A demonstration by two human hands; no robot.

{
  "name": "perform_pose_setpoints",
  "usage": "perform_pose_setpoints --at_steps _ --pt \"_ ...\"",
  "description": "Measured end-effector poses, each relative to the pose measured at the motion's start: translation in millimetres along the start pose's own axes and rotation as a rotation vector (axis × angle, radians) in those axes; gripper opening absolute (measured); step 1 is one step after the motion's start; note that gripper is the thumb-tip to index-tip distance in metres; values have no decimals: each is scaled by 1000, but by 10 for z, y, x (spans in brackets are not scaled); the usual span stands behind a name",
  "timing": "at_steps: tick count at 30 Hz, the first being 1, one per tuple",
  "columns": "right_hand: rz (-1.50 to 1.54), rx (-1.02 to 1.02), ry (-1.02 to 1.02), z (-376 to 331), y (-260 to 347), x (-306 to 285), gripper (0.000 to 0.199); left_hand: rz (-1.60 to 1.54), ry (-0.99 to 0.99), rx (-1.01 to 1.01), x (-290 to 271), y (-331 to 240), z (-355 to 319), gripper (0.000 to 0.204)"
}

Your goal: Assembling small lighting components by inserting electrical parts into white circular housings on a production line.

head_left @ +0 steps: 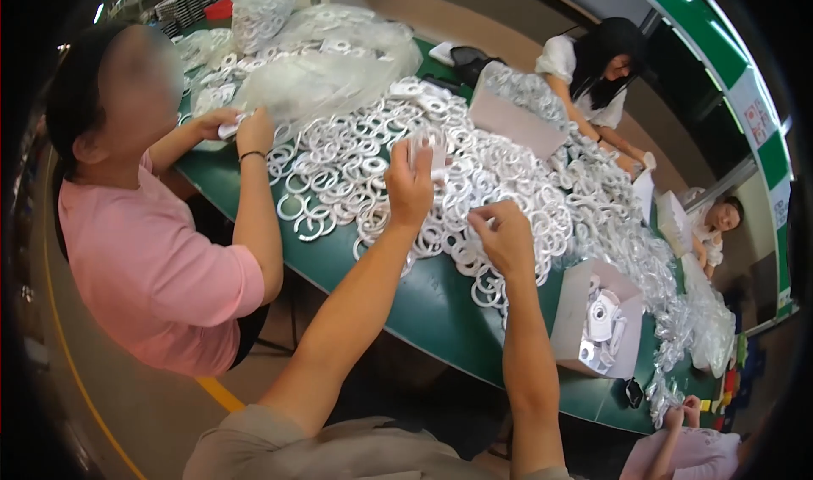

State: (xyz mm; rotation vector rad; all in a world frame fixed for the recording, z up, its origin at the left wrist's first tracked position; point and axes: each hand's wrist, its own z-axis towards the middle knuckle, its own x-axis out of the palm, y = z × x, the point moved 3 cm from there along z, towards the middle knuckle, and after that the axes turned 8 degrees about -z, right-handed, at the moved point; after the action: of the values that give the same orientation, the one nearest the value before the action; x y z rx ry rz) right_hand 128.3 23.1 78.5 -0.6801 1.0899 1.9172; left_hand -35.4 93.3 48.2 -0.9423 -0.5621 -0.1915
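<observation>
My left hand [409, 194] is raised over the heap, its fingers wrapped round a small whitish, partly clear plastic part [429, 146]. To the right my right hand [506, 236] hovers above the near side of the pile, thumb and fingers drawn together in a pinch. Whatever may be between those fingertips is too small to make out. Below both hands spreads a large heap of white plastic rings [339, 171], loose and overlapping. Right of my right forearm stands an open white box [578, 311] with several white plastic pieces [602, 315] inside.
A co-worker in a pink shirt [161, 268] works close on my left. Other people sit across and to the right of the green table [423, 315]. Clear plastic bags [326, 82], a long carton [512, 124] and a strip of clear wrapped pieces [656, 268] surround the heap.
</observation>
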Motion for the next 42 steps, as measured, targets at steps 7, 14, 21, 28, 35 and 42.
perform_pose_setpoints --at_steps 7,14,21,28,35,42 --pt "92 -260 266 -565 741 603 25 -205 -192 105 -190 -595 225 29" --pt "-88 -107 102 -229 465 790 25 -143 -98 26 -151 -461 -6 29" --pt "-66 189 -31 -890 67 -387 22 -109 111 -140 -37 -247 -205 31" --pt "-253 480 111 -1644 -313 -714 53 -48 333 -549 -190 -565 -704 26" --pt "-195 416 41 -1402 -411 -484 44 203 542 -685 -485 -149 -546 22" --pt "-225 344 -96 -1293 -415 -433 40 22 543 -458 -154 234 -412 27"
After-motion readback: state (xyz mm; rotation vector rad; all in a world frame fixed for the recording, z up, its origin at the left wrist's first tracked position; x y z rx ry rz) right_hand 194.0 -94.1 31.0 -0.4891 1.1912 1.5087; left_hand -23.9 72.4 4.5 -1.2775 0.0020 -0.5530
